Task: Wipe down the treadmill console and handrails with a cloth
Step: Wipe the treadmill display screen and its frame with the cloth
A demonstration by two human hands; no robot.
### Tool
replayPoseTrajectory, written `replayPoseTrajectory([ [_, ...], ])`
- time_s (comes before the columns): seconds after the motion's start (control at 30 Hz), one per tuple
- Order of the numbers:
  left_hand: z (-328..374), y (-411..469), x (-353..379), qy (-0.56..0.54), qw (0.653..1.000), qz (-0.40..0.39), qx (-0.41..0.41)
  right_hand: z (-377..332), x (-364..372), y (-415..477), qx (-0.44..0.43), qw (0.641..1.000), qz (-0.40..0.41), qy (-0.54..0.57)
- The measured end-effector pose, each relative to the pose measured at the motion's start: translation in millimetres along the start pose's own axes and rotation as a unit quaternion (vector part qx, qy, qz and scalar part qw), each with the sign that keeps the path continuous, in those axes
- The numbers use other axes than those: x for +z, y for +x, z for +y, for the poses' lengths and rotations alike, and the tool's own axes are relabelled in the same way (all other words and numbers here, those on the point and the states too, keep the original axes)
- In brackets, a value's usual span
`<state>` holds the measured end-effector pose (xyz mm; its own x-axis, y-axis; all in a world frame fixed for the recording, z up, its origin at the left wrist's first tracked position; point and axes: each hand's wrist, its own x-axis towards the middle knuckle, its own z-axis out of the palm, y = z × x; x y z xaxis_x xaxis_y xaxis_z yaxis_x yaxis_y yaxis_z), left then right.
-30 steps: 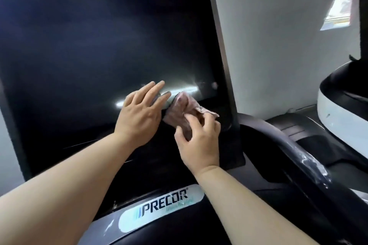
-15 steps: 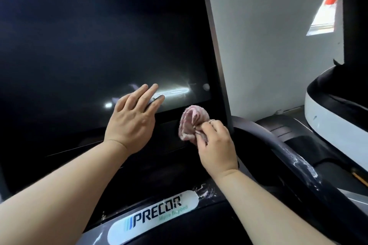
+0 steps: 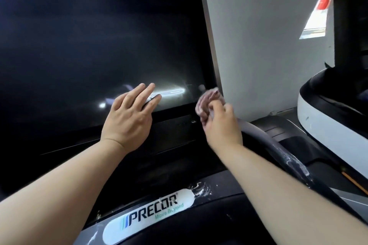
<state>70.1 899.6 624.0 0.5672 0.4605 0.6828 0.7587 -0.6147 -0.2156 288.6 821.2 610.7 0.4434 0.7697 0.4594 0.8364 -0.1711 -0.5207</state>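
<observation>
The dark console (image 3: 79, 55) fills the left and middle of the view, its glass showing a pale streak of reflected light low down. The left grip (image 3: 129, 119) lies flat on the lower part of that glass, fingers straight and a little spread, holding nothing, with the fingertips beside the bright streak. Below it, on the grey trim under the console, sits a white label (image 3: 151, 215) reading PRECOR, with whitish smears just to its right.

The cloth (image 3: 207, 103), pink and bunched, is pressed to the console's lower right corner, against the frame edge. The right grip (image 3: 221, 123) is clamped on it, fingers curled round the wad, which sticks out above the knuckles.

From just behind that grip the handrail (image 3: 278, 151) curves down to the right, dark and marked with white streaks lower along its length. A pale wall (image 3: 258, 36) stands behind. At the far right is another machine (image 3: 328, 121), white and black, well apart from the cloth.
</observation>
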Motion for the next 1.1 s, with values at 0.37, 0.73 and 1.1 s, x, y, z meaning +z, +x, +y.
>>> replayPoseTrajectory([
  [0.37, 0, 0, 0, 0.009, 1.0, 0.014, 0.003, 7, 13, -32, -0.106, 0.994, 0.001, -0.036],
  [0.73, 1, 1, -2, 0.01, 1.0, 0.005, -0.005, -38, -10, 46, -0.035, 0.995, -0.017, -0.087],
  [1.1, -7, 15, -14, -0.038, 0.998, -0.041, -0.034, -39, -17, 87, -0.169, 0.979, 0.008, -0.114],
])
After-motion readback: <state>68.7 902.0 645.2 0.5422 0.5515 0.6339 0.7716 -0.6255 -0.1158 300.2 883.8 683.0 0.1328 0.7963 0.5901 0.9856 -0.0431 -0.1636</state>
